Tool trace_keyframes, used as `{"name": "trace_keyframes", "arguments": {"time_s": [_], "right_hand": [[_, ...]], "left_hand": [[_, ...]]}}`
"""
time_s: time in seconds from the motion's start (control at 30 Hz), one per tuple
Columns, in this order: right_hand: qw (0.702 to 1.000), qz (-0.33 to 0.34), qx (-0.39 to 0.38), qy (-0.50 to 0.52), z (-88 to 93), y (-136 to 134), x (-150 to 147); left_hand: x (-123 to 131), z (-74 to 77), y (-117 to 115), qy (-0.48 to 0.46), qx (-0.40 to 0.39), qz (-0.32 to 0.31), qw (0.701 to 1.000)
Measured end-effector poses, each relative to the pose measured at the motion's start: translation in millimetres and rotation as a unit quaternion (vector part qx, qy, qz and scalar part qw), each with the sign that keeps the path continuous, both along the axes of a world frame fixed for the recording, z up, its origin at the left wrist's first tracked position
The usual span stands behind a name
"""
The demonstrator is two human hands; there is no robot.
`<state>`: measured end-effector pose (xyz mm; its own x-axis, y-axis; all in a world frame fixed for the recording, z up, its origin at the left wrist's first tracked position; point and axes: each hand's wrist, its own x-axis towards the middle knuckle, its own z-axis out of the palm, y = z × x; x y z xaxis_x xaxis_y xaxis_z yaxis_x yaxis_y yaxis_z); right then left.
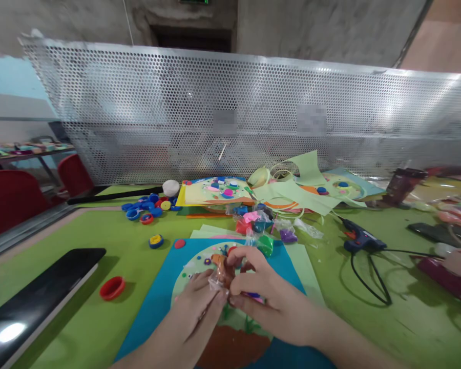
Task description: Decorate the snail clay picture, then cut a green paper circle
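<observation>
Both hands meet over a craft picture on a blue sheet [153, 297], which carries a pale green round with small coloured pieces and a brown clay-like patch [234, 346] at its lower end. Between my fingers is a small clear plastic packet of brown clay [219, 266]. My left hand [197, 307] grips the packet's crumpled plastic from the left, thumb and fingers together. From the right, my right hand [267, 292] curls over the packet, its fingertips pinched on it. The fingers partly hide the packet and the middle of the picture.
Bagged coloured clay [265, 245] lies just beyond the sheet. A red cap [112, 288] and a dark phone-like slab [42, 302] lie left, with blue caps [149, 205] farther back. At right is a glue gun [363, 238] with its cord. A perforated metal panel [253, 97] stands behind.
</observation>
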<state>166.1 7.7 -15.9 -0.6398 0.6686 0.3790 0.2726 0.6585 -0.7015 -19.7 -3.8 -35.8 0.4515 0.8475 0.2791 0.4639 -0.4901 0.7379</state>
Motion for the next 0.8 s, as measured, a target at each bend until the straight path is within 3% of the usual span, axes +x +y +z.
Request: {"name": "trace_keyframes", "arguments": {"time_s": [0.2,0.43,0.6,0.73,0.8], "right_hand": [[0.991,0.006,-0.093,0.095,-0.5,2,-5],[0.98,-0.142,-0.004,0.141,-2.4,7,-1],[0.993,0.0,-0.017,0.119,-1.4,4,7],[0.978,0.082,-0.166,0.099,-5.4,6,5],[0.969,0.074,-0.219,0.088,-8.4,9,3]], "left_hand": [[4,5.0,0,-0.02,0.014,-0.016,1.0],[6,11.6,1,-0.053,0.021,-0.009,0.998],[4,13.9,0,-0.048,0.05,-0.077,0.995],[3,13.4,0,-0.042,0.025,-0.134,0.99],[1,13.1,0,-0.031,-0.006,-0.14,0.99]]}}
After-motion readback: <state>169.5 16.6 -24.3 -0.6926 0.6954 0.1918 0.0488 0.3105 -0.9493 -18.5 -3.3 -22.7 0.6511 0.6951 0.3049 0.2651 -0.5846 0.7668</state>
